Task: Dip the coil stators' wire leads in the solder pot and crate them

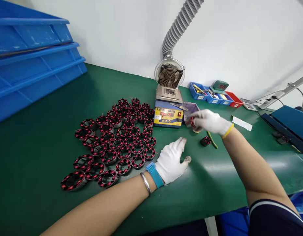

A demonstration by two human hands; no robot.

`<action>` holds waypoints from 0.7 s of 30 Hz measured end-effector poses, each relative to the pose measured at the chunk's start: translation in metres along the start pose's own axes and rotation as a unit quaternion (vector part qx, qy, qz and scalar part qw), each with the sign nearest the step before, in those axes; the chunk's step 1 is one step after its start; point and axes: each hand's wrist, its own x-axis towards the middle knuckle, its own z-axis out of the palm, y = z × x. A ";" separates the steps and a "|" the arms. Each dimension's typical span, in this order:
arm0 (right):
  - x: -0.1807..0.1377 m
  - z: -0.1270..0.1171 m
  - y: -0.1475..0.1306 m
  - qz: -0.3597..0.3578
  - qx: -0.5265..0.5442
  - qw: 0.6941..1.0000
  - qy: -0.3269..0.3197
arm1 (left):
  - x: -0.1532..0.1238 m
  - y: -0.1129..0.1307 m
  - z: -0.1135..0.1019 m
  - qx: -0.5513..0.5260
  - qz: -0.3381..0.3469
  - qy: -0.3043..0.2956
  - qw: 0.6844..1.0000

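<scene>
My left hand point(171, 161), in a white glove with a blue wrist strap, is held over the green table point(190, 196) with thumb and fingers apart and nothing between them. My right hand point(209, 121), also gloved, pinches a motor stator point(192, 122) with red windings, beside the solder pot point(169, 113). Motion blurs the stator and fingertips. Another stator point(205, 141) lies below my right hand, against a green strip point(212, 140). Left of my left hand stand many ring-shaped stators point(124, 152) in close rows.
Behind the solder pot stands a fan point(170, 76) with a grey duct point(179, 28). A purple container point(190, 107) sits beside the pot. Small blue bins point(199, 95), a red bin point(236, 100) and a clock point(220, 86) line the wall. Blue crates point(33, 72) are stacked left.
</scene>
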 end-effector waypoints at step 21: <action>-0.068 0.137 0.035 -0.047 0.070 0.993 0.080 | 0.011 -0.001 -0.041 0.344 -0.029 -0.163 0.924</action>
